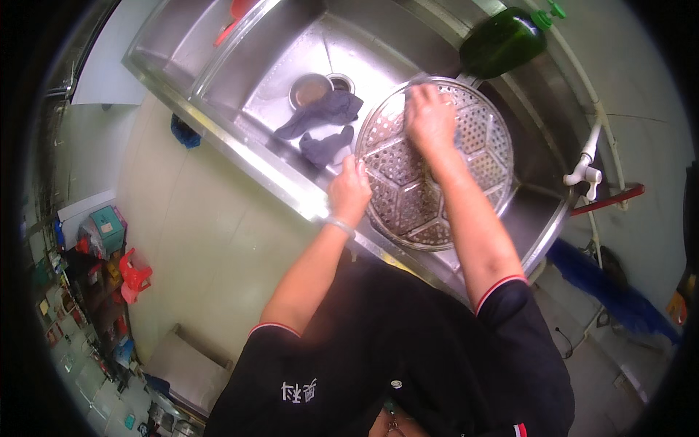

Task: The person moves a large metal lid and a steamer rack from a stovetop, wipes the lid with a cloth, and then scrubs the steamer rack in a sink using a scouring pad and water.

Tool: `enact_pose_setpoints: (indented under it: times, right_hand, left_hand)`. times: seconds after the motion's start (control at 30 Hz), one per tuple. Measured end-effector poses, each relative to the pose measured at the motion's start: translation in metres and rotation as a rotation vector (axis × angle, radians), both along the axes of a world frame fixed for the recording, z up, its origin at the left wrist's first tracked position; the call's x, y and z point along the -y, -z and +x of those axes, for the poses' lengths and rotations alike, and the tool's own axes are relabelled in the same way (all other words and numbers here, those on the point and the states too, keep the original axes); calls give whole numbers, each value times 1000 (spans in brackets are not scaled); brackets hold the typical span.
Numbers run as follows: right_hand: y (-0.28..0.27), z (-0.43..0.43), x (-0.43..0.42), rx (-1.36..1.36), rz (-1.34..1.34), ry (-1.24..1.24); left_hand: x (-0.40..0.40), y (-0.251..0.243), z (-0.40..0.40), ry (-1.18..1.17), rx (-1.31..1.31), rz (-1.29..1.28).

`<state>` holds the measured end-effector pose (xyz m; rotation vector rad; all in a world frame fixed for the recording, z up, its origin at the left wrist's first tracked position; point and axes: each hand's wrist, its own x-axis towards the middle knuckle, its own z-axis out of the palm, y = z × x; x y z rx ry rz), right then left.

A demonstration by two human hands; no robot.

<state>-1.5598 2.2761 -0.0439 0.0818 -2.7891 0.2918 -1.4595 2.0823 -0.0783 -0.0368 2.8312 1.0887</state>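
Note:
A round perforated metal steamer tray [400, 164] with raised ribs stands tilted in the stainless steel sink [262, 104]. My left hand [349, 188] grips its left rim, thumb over the edge. At the upper part of the tray, my right hand [431, 117] presses a grey scrubbing pad or cloth [418, 80] against the holed surface. Most of that pad is hidden under my fingers. Left of the tray, two dark grey cloths [334, 108] lie crumpled on the sink floor. A small metal bowl [309, 93] with brownish contents sits by the drain [342, 83].
A green bottle [502, 43] with a green pump top lies behind the tray. A white tap [587, 175] and a red handle [611, 199] are at the right. Something red [232, 24] is in the neighbouring basin. A red plastic stool [134, 273] stands on the floor at left.

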Motion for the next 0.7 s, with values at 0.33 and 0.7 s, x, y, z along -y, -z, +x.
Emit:
enact_pose_setpoints:
  times: [0.33,0.7]
  right_hand:
    - [-8,-13,-25,-11,129,122]
    - [-8,-15,-37,-73,35,145]
  left_hand:
    - [-4,-6,-5,12,-19,-33]
    - [-7,-7,-10,45,-16,-27]
